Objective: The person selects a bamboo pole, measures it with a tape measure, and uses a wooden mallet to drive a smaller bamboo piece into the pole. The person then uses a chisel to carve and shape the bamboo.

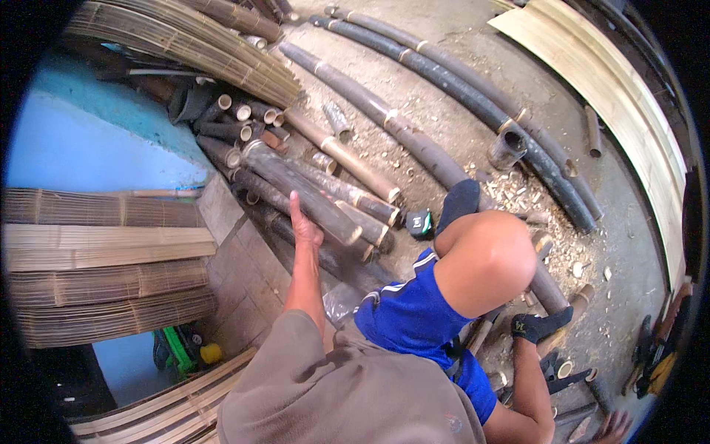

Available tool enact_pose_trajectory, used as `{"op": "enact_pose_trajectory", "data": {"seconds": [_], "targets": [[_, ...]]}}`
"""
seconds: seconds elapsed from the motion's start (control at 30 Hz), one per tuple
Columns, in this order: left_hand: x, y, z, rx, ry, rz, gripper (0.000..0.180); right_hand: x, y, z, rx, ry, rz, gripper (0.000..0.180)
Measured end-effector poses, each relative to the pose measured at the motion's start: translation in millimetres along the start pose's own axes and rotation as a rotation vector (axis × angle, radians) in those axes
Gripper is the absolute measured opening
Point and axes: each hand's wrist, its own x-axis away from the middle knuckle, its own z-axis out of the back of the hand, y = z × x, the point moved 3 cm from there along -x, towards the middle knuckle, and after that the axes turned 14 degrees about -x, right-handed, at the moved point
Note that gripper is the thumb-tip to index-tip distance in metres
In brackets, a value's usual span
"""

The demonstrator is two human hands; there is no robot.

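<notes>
My left hand (309, 231) is at the side of a thick, dark bamboo tube (307, 194), with the thumb along its upper side and the fingers hidden beneath. The tube lies over a pile of other cut bamboo pieces (361, 198) and looks slightly blurred. At the lower right edge, my right hand (612, 428) shows only in part, fingers apart, with nothing visible in it. It is nearest to some dark tools (568, 379) and short bamboo pieces on the floor.
Long bamboo poles (436, 74) lie across the floor ahead, with wood chips (518, 189) around them. A black-and-green tape measure (420, 223) sits beside my foot. A cut bamboo cup (507, 150) stands against a pole. Slatted bamboo panels (111, 277) are at left.
</notes>
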Motion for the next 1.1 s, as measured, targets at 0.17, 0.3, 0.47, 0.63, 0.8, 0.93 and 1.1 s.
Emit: {"op": "enact_pose_trajectory", "data": {"seconds": [0.17,0.3,0.47,0.63,0.8,0.93,1.1], "targets": [[-29.1,30.6,-98.9,-0.061,-0.388,-0.006,0.065,42.3,-152.1,112.3,-0.37,0.19,0.206,0.056],[-38.6,58.1,-170.2,-0.237,-0.605,0.037,0.069,72.8,-149.7,54.7,-0.153,-0.023,0.321,0.051],[-40.6,86.7,-254.3,-0.552,-0.843,-0.038,0.063,86.1,-78.9,3.5,0.173,-0.329,0.062,0.048],[-30.9,115.3,-375.5,-0.797,-0.925,-0.239,0.053,82.4,-30.2,-7.5,0.153,-0.245,0.186,0.053],[52.6,98.7,-467.5,-0.856,-1.151,-0.449,0.057,78.2,-12.8,-22.9,0.146,-0.122,0.034,0.057],[102.6,18.0,-507.9,-0.668,-1.211,-0.553,0.064,82.9,28.6,-49.9,0.296,-0.197,-0.163,0.051],[185.4,-77.8,-479.4,-0.523,-1.236,-0.488,0.066,97.2,70.8,-84.7,0.404,-0.247,-0.296,0.05]]}}
